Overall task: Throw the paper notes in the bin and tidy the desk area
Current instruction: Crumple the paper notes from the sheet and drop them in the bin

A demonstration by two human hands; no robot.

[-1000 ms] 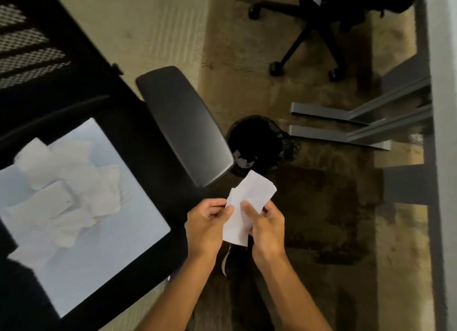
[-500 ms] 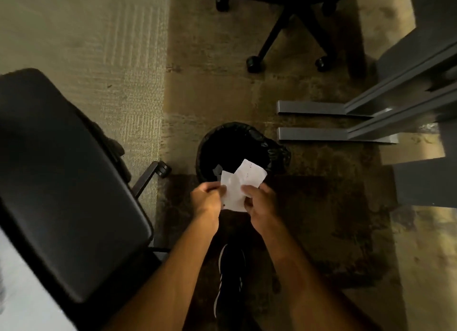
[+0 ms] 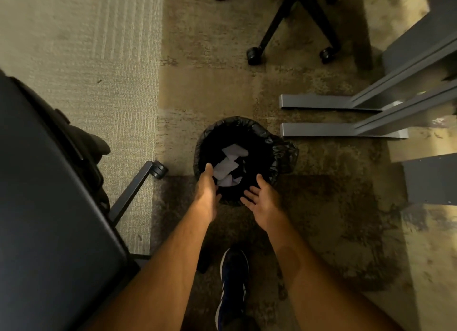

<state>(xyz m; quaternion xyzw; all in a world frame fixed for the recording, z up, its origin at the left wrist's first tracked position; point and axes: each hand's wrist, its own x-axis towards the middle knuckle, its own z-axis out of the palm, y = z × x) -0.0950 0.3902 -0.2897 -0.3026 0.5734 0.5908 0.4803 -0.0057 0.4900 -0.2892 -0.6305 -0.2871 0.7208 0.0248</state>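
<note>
A round black bin [image 3: 282, 155] lined with a black bag stands on the carpet in the middle of the view. White paper notes [image 3: 226, 167] lie inside it. My left hand [image 3: 207, 192] hovers over the bin's near left rim, fingers straight and empty. Over the near right rim my right hand [image 3: 263, 198] is spread palm up with nothing in it. The desk is out of view.
A dark office chair [image 3: 49, 207] fills the left side, one castor [image 3: 159, 170] close to the bin. Another chair's wheeled base [image 3: 284, 21] is at the top. Grey desk feet [image 3: 321, 101] lie right of the bin. My shoe [image 3: 233, 281] is below.
Both hands let go of the paper notes, which dropped into the bin. The hands opened and moved forward over the rim. The view swung off the desk down to the floor.
</note>
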